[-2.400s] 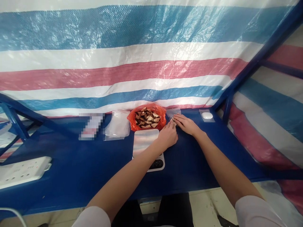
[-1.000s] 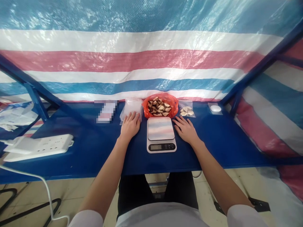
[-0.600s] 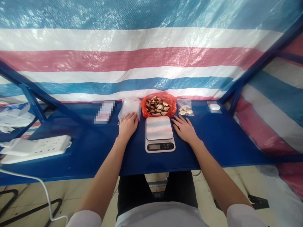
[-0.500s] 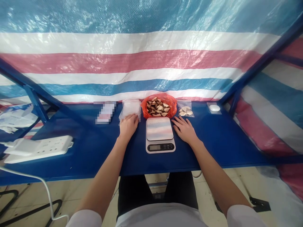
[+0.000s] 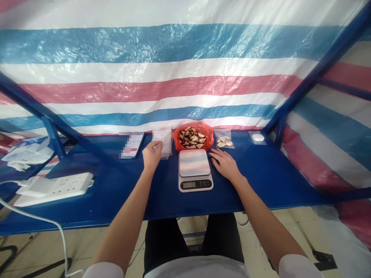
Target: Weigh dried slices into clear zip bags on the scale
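My left hand (image 5: 151, 153) rests at the lower edge of a clear plastic bag (image 5: 162, 142), its fingers gathered on the plastic. My right hand (image 5: 224, 164) lies flat and open on the blue table (image 5: 162, 200), holding nothing, just right of a white digital kitchen scale (image 5: 194, 170). Behind the scale sits a red plastic bag (image 5: 176, 139) of brown-edged dried slices. A small clear bag of pale slices (image 5: 223, 139) lies beyond my right fingertips.
A phone with a blurred screen (image 5: 131, 144) lies left of the clear bag. A small white round object (image 5: 257, 137) sits at the far right. A white power strip (image 5: 55, 189) with a cable (image 5: 34, 210) lies at the left. Blue steel frame bars and striped tarpaulin surround the table.
My left hand has drawn its fingers together on the clear bag's lower edge, and that bag has shifted slightly. My right hand stays beside the scale. The view has tilted, so the table sits lower.
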`<state>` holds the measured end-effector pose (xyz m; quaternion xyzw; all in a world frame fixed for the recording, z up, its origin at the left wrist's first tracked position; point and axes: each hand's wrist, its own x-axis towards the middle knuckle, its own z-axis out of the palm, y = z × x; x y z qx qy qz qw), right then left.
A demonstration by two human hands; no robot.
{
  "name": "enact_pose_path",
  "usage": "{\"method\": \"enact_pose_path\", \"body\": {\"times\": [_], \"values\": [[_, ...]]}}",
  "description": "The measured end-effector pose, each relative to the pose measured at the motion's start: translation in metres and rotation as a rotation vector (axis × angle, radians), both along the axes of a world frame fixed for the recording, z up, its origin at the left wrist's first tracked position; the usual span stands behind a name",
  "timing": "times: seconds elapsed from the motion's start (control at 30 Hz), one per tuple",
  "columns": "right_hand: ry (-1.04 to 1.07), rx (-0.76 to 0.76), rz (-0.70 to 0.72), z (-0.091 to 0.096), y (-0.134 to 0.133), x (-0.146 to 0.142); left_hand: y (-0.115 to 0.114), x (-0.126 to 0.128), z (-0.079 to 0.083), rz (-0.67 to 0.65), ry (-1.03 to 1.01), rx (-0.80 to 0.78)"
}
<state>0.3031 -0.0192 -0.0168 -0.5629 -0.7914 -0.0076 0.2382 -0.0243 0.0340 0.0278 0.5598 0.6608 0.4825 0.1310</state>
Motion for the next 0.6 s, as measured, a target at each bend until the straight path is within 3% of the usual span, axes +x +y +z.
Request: {"method": "enact_pose_path", "body": {"times": [0.17, 0.37, 0.5, 0.6], "values": [[0.056, 0.077, 0.025, 0.01, -0.001, -0.001, -0.001, -0.007, 0.017, 0.023, -0.257, 0.147], [0.18, 0.143, 0.05, 0.041, -0.006, -0.014, -0.021, 0.003, 0.053, -0.1, -0.506, 0.276], [0.374, 0.123, 0.137, 0.067, -0.006, -0.032, -0.039, 0.02, 0.071, -0.322, -0.76, 0.192], [0.561, 0.062, 0.201, 0.077, 0.0, -0.045, -0.049, 0.035, 0.071, -0.465, -0.927, 0.076]]}}
